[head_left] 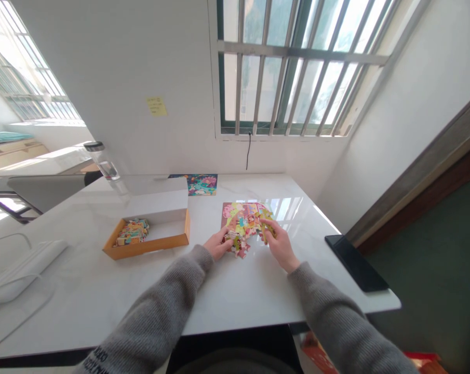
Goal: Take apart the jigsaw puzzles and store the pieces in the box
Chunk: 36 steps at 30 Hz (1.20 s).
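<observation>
A partly joined jigsaw puzzle (242, 210) with a pink, green and yellow picture lies on the white table. My left hand (218, 244) is at its lower left side, thumb and fingers closed on jigsaw puzzle pieces (235, 238); how many is too small to tell. Over the puzzle's right edge, my right hand (278, 245) pinches a yellow-green puzzle piece (266, 226) between thumb and fingers. Pinkish loose pieces (241, 253) lie just below the puzzle, near my left fingertips.
An orange-brown box (147, 249) to the left holds a pile of puzzle pieces (132, 231). Behind it lies a dark colourful picture sheet (203, 185). A clear bottle (104, 163) stands at the back left. A black tablet (355, 263) rests along the right edge.
</observation>
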Motion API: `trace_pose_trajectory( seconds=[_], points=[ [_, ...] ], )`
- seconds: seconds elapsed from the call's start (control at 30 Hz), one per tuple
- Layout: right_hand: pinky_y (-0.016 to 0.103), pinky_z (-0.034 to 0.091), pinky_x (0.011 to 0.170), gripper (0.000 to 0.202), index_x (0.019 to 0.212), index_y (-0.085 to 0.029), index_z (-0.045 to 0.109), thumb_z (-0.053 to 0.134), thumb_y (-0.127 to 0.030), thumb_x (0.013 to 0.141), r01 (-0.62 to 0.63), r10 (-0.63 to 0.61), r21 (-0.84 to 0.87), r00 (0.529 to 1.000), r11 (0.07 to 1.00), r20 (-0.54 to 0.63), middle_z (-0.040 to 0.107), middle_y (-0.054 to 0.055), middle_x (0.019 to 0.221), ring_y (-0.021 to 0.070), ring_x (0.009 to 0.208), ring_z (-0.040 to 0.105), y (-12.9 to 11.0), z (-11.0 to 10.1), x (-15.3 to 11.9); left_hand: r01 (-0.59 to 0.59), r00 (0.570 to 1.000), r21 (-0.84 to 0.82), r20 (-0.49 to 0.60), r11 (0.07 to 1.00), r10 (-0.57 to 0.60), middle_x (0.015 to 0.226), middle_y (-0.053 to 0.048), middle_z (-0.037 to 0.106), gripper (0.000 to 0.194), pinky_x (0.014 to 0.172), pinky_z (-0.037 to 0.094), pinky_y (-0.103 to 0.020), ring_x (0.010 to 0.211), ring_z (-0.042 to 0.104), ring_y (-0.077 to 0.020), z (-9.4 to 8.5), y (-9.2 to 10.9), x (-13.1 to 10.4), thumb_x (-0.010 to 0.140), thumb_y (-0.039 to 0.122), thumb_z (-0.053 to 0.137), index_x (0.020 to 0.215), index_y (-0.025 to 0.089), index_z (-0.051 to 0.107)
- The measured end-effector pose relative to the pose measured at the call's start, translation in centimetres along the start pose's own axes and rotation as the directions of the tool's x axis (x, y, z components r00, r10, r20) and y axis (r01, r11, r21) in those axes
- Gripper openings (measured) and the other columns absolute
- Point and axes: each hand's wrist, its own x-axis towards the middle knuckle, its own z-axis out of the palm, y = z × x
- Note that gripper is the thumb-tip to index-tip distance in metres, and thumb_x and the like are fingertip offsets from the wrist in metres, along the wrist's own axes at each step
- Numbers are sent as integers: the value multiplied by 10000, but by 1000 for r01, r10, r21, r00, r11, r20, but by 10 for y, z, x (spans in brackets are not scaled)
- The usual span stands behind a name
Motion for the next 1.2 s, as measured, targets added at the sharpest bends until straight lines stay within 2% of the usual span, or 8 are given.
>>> trace_pose_trajectory(
  seconds=[0.1, 0.23, 0.43, 0.6, 0.73, 0.83, 1.03, 1.2],
  points=[
    [293, 477, 586, 247, 1029, -258, 721, 610, -392, 854, 94, -94, -10, 996, 996, 12, 602, 28, 955, 116, 620, 522, -5, -3, -2, 8, 999, -12, -49, 1000, -9, 676, 59, 482, 191, 645, 388, -256, 621, 469, -128, -1, -1, 1, 810, 344, 504, 927, 193, 483],
    [297, 466, 573, 209, 889, -239, 740, 645, -419, 843, 66, -53, -47, 970, 997, 237, 612, 29, 844, 124, 582, 520, -6, 4, -4, 14, 983, 6, -182, 1000, -13, 747, 38, 526, 227, 682, 402, -255, 678, 494, -135, -11, -2, 2, 840, 392, 511, 962, 202, 492],
    [296, 460, 684, 162, 818, -239, 715, 561, -231, 868, 290, -128, -191, 801, 938, 585, 605, 11, 745, 146, 647, 571, -9, 32, 11, 99, 975, -20, -200, 995, -101, 742, 30, 553, 244, 730, 436, -283, 710, 535, -158, -25, -20, 4, 843, 420, 504, 950, 203, 473],
    [253, 440, 607, 168, 767, -225, 669, 527, -159, 829, 284, -96, -211, 777, 935, 622, 608, 4, 772, 127, 604, 572, -7, 51, 27, 133, 972, -126, -179, 983, -155, 763, 17, 561, 209, 721, 445, -279, 730, 545, -157, -23, -33, 7, 873, 388, 421, 954, 201, 469],
    [221, 418, 509, 221, 826, -224, 632, 438, -119, 845, 236, -23, -249, 767, 939, 641, 589, -11, 752, 104, 518, 575, 3, 56, 24, 134, 980, -210, -119, 969, -161, 762, 22, 547, 204, 692, 442, -259, 713, 529, -146, -21, -38, 9, 840, 380, 443, 947, 209, 479],
    [199, 417, 490, 231, 833, -208, 607, 412, -87, 851, 294, -17, -299, 738, 908, 675, 578, -7, 798, 81, 506, 568, 8, 57, 19, 154, 975, -202, -129, 967, -182, 823, 10, 562, 222, 708, 446, -275, 744, 529, -156, -21, -40, 10, 782, 340, 479, 966, 216, 483],
    [207, 442, 609, 245, 827, -181, 607, 423, -19, 841, 478, -103, -354, 699, 804, 708, 576, 14, 828, 102, 640, 555, 6, 56, 18, -10, 999, -116, -47, 993, 5, 890, -17, 574, 307, 749, 448, -301, 799, 540, -174, -28, -42, 6, 760, 328, 439, 1033, 195, 481],
    [231, 434, 677, 251, 847, -191, 624, 450, -10, 839, 541, -133, -357, 670, 762, 730, 598, 20, 832, 129, 707, 550, 4, 56, 15, -104, 994, 9, -16, 995, 104, 853, -6, 591, 343, 715, 437, -292, 760, 545, -169, -31, -35, -7, 769, 310, 464, 1086, 180, 487]
  ],
)
